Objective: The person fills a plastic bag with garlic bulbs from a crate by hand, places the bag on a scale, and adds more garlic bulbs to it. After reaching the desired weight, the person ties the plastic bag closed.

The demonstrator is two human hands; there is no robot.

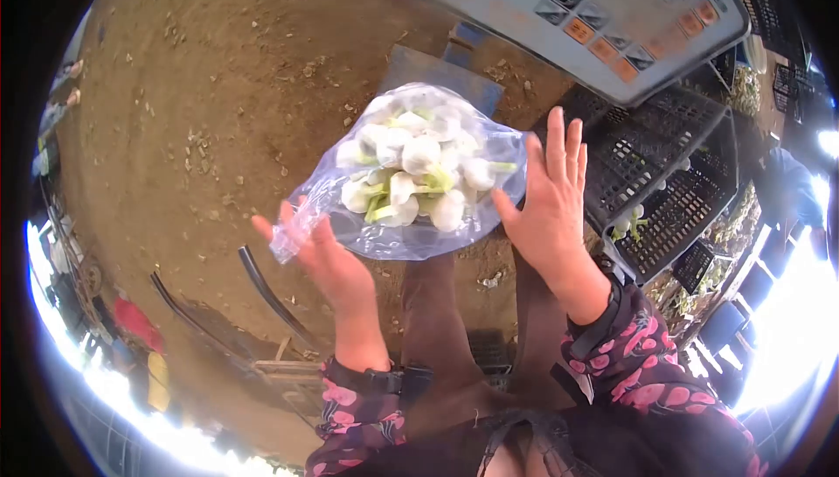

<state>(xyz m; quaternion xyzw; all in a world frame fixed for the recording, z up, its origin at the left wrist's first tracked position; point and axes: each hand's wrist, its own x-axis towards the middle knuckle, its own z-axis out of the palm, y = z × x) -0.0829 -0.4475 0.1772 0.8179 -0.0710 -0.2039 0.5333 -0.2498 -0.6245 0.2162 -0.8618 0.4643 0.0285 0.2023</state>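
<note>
The garlic bulbs [421,155] lay in the plastic bag [398,245], between the left hand [328,258] at its left end and the right hand [551,215] at its right edge; the flat plate [411,66] lay partly hidden beyond the bag, and whether the bag rested on it could not be told; the keypad panel [603,31] stood ahead and to the right; the crates [651,167] stood at the right; the curved bars [271,293] lay left of the legs [437,320].
</note>
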